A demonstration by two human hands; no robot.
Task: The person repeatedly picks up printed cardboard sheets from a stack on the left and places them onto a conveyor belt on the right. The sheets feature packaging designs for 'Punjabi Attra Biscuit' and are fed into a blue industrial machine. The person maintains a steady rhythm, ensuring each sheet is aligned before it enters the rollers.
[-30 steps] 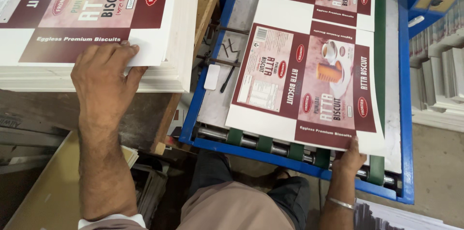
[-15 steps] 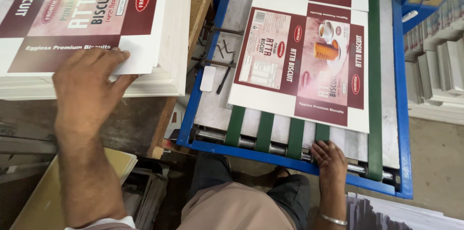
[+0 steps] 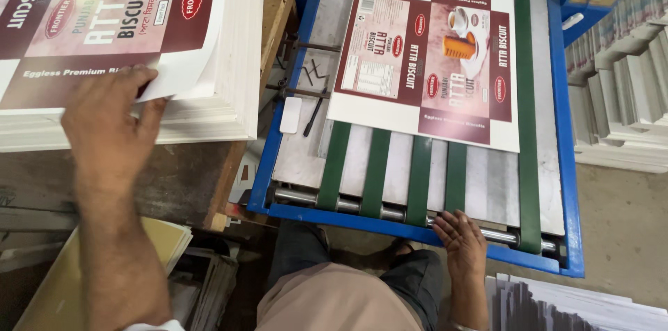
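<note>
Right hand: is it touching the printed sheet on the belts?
No, the right hand rests at the feeder's blue front edge, apart from the printed sheet.

Between the printed maroon-and-white carton sheet (image 3: 428, 67) and the blue metal feeder frame's near rail (image 3: 362, 223), bare green belts (image 3: 376, 167) leave open passage. Left of that sheet, a white plastic tab (image 3: 290, 115) and black brackets (image 3: 306, 81) crowd the frame's edge; the tall white sheet stack (image 3: 229, 60) walls that side
</note>
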